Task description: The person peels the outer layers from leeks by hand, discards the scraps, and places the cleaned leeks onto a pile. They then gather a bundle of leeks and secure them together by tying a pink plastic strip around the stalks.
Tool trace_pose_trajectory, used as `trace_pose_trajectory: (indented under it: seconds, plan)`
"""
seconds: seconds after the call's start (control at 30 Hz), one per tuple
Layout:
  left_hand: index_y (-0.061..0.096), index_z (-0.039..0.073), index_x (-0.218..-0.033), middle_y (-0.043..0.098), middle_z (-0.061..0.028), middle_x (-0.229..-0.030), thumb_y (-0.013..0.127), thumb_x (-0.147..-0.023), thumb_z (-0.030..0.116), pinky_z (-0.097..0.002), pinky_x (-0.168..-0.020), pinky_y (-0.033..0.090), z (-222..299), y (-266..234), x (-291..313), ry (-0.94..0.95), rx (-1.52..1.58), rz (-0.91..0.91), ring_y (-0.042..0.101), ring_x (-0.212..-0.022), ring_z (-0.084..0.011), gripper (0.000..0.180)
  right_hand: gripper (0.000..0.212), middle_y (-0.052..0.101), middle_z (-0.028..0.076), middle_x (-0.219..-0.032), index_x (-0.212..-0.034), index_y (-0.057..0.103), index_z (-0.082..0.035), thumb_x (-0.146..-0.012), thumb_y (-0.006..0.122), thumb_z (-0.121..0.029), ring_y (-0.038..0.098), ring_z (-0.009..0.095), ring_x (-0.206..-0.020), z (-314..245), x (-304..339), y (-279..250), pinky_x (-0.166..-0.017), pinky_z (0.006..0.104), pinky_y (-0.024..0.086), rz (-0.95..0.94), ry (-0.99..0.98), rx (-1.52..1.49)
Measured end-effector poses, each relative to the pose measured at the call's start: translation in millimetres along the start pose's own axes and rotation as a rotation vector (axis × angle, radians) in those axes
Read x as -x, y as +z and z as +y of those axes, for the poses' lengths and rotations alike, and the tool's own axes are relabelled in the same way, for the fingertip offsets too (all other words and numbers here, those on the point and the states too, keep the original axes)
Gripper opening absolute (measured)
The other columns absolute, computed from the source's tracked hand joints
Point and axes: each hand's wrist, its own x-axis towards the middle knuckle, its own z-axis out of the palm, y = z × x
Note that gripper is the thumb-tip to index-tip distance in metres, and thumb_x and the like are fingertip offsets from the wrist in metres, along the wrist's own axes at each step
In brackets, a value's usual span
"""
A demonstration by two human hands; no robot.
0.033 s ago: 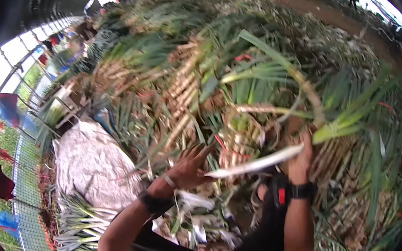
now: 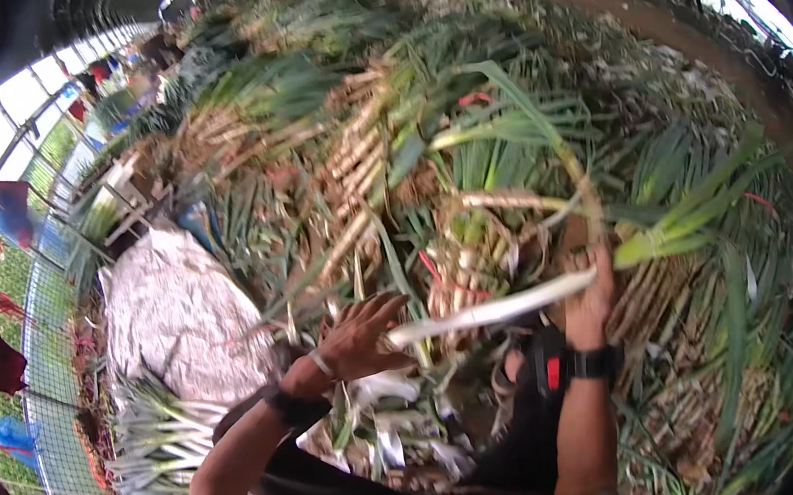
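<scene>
- Head camera, looking straight down at my two hands, and there's one leek [image 2: 498, 308] up off the ground between them.
- My right hand [image 2: 597, 300] has it, fingers wrapped round where the white stalk turns green, leaves [image 2: 678, 238] fanning out on the far side of the fist.
- Over to my left hand [image 2: 354, 342]: it holds nothing that I can see, fingers spread, thumb apart, a wide reach at the pale end of the stalk.
- That pale end sits right in the mouth of those fingers; touching or just short of it, I can't tell.
- So the leek runs nearly level from fist to open hand, dipping slightly to the left, above the scraps [image 2: 385, 392] at the near edge of the heap [image 2: 362, 168].
- Step in hand, as I judge it: handling this single stalk, right hand steadying, left hand at the end.
- What the next move calls for, I'd say: a firm right grip and a light pinch from the left, so the stalk doesn't snap.
- Out by the heap's left edge lies a pale sack [image 2: 182, 313], with white-stalked leeks [image 2: 165, 442] laid side by side just below it.
</scene>
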Motion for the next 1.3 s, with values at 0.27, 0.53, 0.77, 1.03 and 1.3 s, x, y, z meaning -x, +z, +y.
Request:
trace_pose_trajectory:
  seconds: [0.27,0.53,0.77,1.03,1.3]
  plan:
    - [0.052,0.000,-0.110,0.062,-0.0097,-0.076,0.055,-0.085,0.028,-0.0279,-0.054,0.046,15.6,27.1,95.6,-0.210,0.292,0.306,0.059,-0.061,-0.0139,0.038,0.029,0.038,0.001,-0.077,-0.115,0.042,-0.007,-0.090,0.047,-0.021,0.037,0.012,-0.065,8.1,29.1,34.4,-0.058,0.0257,0.036,-0.293,0.063,-0.145]
    - [0.052,0.002,-0.112,0.061,-0.0126,-0.081,0.058,-0.084,0.020,-0.0307,-0.057,0.050,35.0,45.6,108.8,-0.329,0.659,0.208,0.061,-0.064,-0.0168,0.035,0.045,0.041,0.005,-0.084,-0.132,0.030,-0.008,-0.092,0.042,-0.025,0.039,0.014,-0.066,18.7,34.7,43.8,-0.058,0.0265,0.038,-0.738,0.147,-0.372]
    - [0.057,0.002,-0.094,0.059,-0.0131,-0.085,0.061,-0.076,0.005,-0.0295,-0.062,0.048,36.5,68.9,65.7,-0.404,0.682,0.387,0.061,-0.074,-0.0231,0.019,0.045,0.041,0.006,-0.081,-0.133,0.027,-0.015,-0.092,0.043,-0.024,0.037,0.013,-0.062,31.0,25.5,50.4,-0.053,0.0251,0.036,-0.702,0.149,-0.321]
    - [0.053,0.002,-0.091,0.057,-0.0020,-0.076,0.052,-0.087,0.012,-0.0219,-0.055,0.042,33.0,58.0,95.3,-0.521,1.487,0.846,0.052,-0.058,-0.0088,0.011,0.027,0.040,0.004,-0.081,-0.111,0.039,-0.006,-0.093,0.041,-0.025,0.035,0.012,-0.062,21.5,15.1,47.2,-0.052,0.0234,0.037,-0.467,0.141,-0.174]
    - [0.050,0.008,-0.115,0.052,-0.0114,-0.108,0.069,-0.070,0.022,-0.0391,-0.085,0.040,33.3,40.1,79.5,-0.394,0.000,0.354,0.049,-0.096,-0.0282,0.051,0.020,0.045,0.002,-0.083,-0.093,0.042,-0.006,-0.090,0.048,-0.025,0.042,0.012,-0.066,30.0,20.4,43.3,-0.055,0.0242,0.038,-0.372,0.103,-0.036]
